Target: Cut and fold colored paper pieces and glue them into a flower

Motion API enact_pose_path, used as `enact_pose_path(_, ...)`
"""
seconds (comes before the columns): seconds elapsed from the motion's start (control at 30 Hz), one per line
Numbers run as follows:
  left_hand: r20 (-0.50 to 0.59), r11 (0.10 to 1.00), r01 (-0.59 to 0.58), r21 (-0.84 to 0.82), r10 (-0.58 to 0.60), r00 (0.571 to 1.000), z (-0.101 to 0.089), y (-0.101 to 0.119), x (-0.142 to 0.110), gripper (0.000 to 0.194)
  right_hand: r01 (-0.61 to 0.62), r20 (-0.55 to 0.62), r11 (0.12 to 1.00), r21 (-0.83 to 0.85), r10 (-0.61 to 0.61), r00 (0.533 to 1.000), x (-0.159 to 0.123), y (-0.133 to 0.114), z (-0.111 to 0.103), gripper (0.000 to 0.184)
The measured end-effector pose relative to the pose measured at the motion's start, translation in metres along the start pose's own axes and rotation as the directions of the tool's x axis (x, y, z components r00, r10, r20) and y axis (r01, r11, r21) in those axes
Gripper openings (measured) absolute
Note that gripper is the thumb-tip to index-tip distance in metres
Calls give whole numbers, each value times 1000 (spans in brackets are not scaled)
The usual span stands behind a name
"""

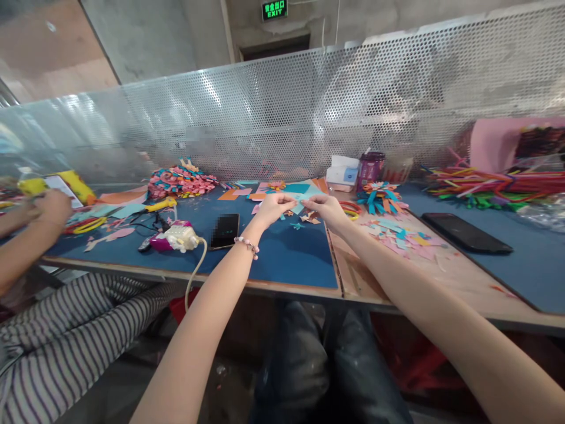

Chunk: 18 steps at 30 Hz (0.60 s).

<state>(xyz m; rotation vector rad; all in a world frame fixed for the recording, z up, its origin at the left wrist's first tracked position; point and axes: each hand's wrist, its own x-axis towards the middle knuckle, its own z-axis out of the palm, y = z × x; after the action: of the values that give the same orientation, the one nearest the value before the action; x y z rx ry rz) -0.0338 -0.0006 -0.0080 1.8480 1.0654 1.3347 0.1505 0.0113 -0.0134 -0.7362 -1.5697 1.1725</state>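
My left hand [274, 210], with a beaded bracelet on its wrist, and my right hand [327, 209] are close together above the blue table mat. Both have thumb and fingers pinched on a small light-teal foam piece [299, 206] stretched between them. Its exact shape is too small to make out. Below it on the mat lies a teal cut-out [296, 226]. Behind my hands are coloured sheets [296, 188] and a small orange bundle [277, 185]. Light-coloured scraps [408, 238] are scattered beside my right forearm.
A blurred-screen phone [225, 231] and a power strip with cord [179, 237] lie left; a black phone [467, 233] lies right. Pipe cleaners [494, 185], a purple cup [371, 169] and a perforated metal screen [273, 118] stand behind. A co-worker's hand [55, 206] holds a phone.
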Motion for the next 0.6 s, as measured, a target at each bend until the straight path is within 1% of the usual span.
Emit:
enact_pose_path(0.1, 5, 1000, 18, -11, -18, 1000, 0, 0, 0, 20, 11, -46, 1000, 29, -10, 999, 1, 0, 0, 41)
enact_pose_path(0.33, -6, 998, 22, -55, -22, 1000, 0, 2, -1, 20, 5, -6, 996, 94, -4, 1000, 5, 4, -5, 42)
enact_pose_path(0.4, -24, 999, 3, -54, -4, 1000, -1, 3, -1, 19, 3, 26, 999, 52, -4, 1000, 3, 3, -4, 43)
enact_pose_path(0.53, -47, 998, -30, -55, 27, 999, -1, 5, -1, 18, -31, 113, 991, -127, 45, 993, -3, -2, 3, 43)
enact_pose_path(0.6, -42, 999, -23, -47, 21, 999, -1, 7, -2, 17, -39, 116, 987, -158, 58, 992, -6, -6, 7, 43)
